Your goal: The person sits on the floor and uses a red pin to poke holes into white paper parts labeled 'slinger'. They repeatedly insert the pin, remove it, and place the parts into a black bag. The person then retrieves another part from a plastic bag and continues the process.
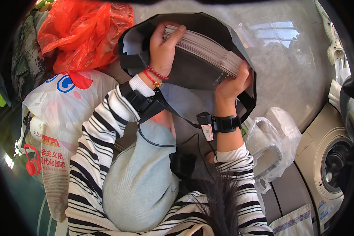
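A thick stack of thin, flat white pieces (204,46), like paper or card, lies slanted within a wide-mouthed black bag (187,66). My left hand (162,50) is closed around the stack's upper left end, its thumb over the top edge. At the lower right end, my right hand (233,85) grips the same stack, thumb up and the other fingers mostly hidden behind it. Both hands are inside the bag's opening. The bag's far rim arches above the stack. Its printed inner or front panel shows below the stack.
A red plastic bag (86,33) and a filled white plastic bag (70,98) stand to the left. To the right are a clear plastic bag (269,137) and a front-loading washing machine (318,143). A black cable (165,145) links my two wrist straps.
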### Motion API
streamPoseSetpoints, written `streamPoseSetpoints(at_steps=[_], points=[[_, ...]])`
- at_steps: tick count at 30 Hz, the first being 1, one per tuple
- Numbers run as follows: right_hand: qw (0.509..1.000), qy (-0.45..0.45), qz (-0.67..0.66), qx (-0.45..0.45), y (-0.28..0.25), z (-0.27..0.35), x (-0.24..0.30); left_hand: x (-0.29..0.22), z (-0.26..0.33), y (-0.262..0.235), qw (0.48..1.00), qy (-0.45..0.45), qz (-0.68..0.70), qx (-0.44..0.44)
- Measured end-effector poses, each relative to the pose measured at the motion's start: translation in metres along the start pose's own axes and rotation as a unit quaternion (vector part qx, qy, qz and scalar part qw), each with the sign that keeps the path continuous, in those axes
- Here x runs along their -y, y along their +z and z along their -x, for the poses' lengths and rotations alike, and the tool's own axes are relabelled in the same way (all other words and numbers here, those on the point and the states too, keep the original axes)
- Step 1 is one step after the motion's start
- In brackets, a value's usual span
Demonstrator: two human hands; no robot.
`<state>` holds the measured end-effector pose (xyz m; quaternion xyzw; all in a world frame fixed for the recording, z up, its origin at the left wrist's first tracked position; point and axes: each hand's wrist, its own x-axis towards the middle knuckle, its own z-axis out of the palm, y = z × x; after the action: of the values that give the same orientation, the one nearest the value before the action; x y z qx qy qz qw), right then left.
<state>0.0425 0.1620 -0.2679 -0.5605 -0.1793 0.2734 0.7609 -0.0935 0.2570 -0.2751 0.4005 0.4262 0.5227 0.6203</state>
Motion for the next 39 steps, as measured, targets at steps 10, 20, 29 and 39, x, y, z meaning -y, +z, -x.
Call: streamPoseSetpoints(at_steps=[10, 20, 29, 39], points=[[0.988, 0.06, 0.138, -0.022, -0.014, -0.005, -0.023, 0.038, -0.01, -0.028, 0.988, -0.018, -0.152, 0.0], [0.989, 0.135, 0.028, 0.058, -0.016, -0.028, -0.015, 0.026, -0.015, -0.008, 0.991, -0.034, -0.131, -0.023], [0.981, 0.191, 0.026, 0.023, -0.035, -0.008, -0.039, 0.031, -0.012, -0.029, 0.976, -0.059, -0.211, -0.008], [0.981, 0.153, 0.045, 0.113, -0.017, -0.02, 0.001, 0.009, -0.003, -0.018, 0.982, -0.075, -0.166, 0.039]])
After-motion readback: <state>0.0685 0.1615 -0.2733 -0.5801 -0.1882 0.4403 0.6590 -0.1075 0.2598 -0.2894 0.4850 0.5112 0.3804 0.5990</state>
